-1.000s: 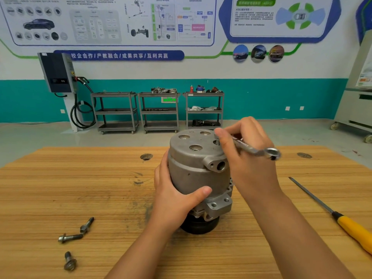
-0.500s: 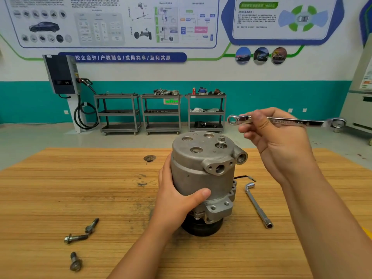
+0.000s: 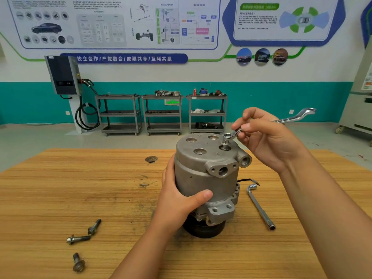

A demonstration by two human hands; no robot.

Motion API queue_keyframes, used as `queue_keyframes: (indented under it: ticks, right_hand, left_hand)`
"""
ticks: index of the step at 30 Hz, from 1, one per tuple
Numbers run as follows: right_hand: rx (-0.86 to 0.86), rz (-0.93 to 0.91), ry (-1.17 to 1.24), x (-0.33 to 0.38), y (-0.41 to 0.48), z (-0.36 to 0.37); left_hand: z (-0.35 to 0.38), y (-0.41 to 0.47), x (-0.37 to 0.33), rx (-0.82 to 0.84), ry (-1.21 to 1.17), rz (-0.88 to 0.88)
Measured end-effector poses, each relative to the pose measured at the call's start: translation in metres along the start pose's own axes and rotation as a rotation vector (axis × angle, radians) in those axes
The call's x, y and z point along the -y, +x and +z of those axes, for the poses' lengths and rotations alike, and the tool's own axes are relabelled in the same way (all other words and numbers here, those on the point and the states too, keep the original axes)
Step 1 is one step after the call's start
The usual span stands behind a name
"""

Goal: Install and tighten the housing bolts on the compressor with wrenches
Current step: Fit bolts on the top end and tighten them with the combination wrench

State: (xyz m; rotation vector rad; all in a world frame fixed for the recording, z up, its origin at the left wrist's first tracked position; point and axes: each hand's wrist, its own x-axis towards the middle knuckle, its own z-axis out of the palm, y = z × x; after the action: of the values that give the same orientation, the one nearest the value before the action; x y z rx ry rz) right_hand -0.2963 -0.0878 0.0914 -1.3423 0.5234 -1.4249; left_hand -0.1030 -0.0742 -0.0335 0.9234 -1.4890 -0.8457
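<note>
Both grips tight: left hand (image 3: 177, 200) around compressor (image 3: 201, 174), right hand (image 3: 267, 141) on wrench (image 3: 291, 117), ring over bolt (image 3: 225, 144).

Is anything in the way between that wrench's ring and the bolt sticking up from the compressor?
Nothing visible. The ring of the wrench sits tilted over the bolt head; the left hand grips the compressor lower down.

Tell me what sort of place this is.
Most likely a vehicle-training workshop: car-system posters cover the wall, an EV charging unit stands beside parts carts, and a compressor is being worked with a wrench on a wooden bench.
</note>
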Motion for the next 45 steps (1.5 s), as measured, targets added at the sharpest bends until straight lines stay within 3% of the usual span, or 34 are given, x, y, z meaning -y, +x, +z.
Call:
queue_keyframes:
  ticks: [6,11,24,29,32,34,36,39,45]
  right_hand:
    - [0.072,-0.02,-0.044,-0.008,0.001,-0.005]
    - [0.034,-0.155,-0.14,-0.011,-0.005,-0.006]
    - [-0.457,-0.503,-0.758,-0.036,-0.036,0.04]
    - [-0.456,-0.682,-1.049,-0.037,-0.035,0.055]
    - [-0.445,-0.672,-1.142,-0.035,-0.033,0.06]
    - [-0.461,-0.586,-1.032,-0.032,-0.034,0.058]
    - [-0.451,-0.488,-0.749,-0.023,-0.035,0.053]
    - [-0.31,-0.391,-0.425,-0.005,-0.031,0.036]
    - [-0.134,-0.026,-0.075,0.006,-0.009,0.002]
  left_hand:
    - [-0.003,0.002,0.0,0.023,-0.006,-0.011]
    - [-0.002,0.001,-0.002,0.014,0.01,-0.014]
    - [0.002,-0.001,-0.004,-0.013,0.037,-0.005]
    - [0.002,-0.001,-0.004,-0.018,0.051,-0.014]
    - [0.002,-0.001,-0.003,-0.02,0.049,-0.016]
    - [0.002,-0.001,-0.002,-0.025,0.042,-0.016]
    - [0.001,-0.002,-0.002,-0.03,0.03,-0.013]
    - [0.0,-0.001,-0.001,-0.02,0.024,-0.016]
    - [0.0,0.001,0.001,0.004,0.022,-0.027]
